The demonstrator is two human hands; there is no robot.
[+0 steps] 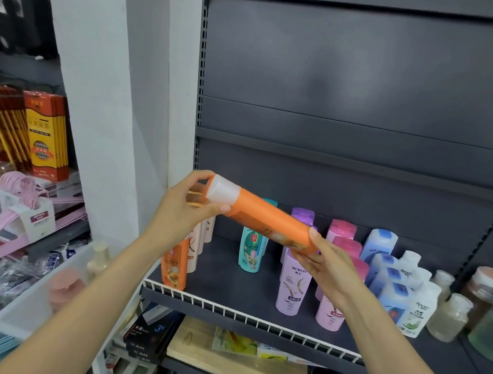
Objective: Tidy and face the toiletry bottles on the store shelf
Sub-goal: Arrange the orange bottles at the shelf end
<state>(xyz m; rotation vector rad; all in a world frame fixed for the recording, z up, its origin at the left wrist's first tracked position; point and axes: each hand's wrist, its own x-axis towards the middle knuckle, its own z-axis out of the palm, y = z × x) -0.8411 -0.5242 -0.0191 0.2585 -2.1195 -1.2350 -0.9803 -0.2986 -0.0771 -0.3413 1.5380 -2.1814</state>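
Observation:
An orange bottle (pixel 266 218) with a white cap lies sideways in the air in front of the dark shelf (pixel 228 280). My left hand (pixel 187 207) grips its capped end, and my right hand (pixel 325 263) holds its base from below. Behind, on the shelf, stand another orange bottle (pixel 174 266), a cream bottle (pixel 196 249), a teal bottle (pixel 251 249), lilac bottles (pixel 292 287), pink bottles (pixel 347 247) and blue-and-white bottles (pixel 392 298). Parts of the lilac and pink bottles are hidden by my right hand.
A white wire rail (pixel 255 317) edges the shelf front. Jars (pixel 450 317) stand at the shelf's right end. A white pillar (pixel 120 95) rises on the left, with pink hangers (pixel 20 216) and red-and-yellow boxes (pixel 42 133) beyond it. Boxes and a wooden board (pixel 237 367) lie below.

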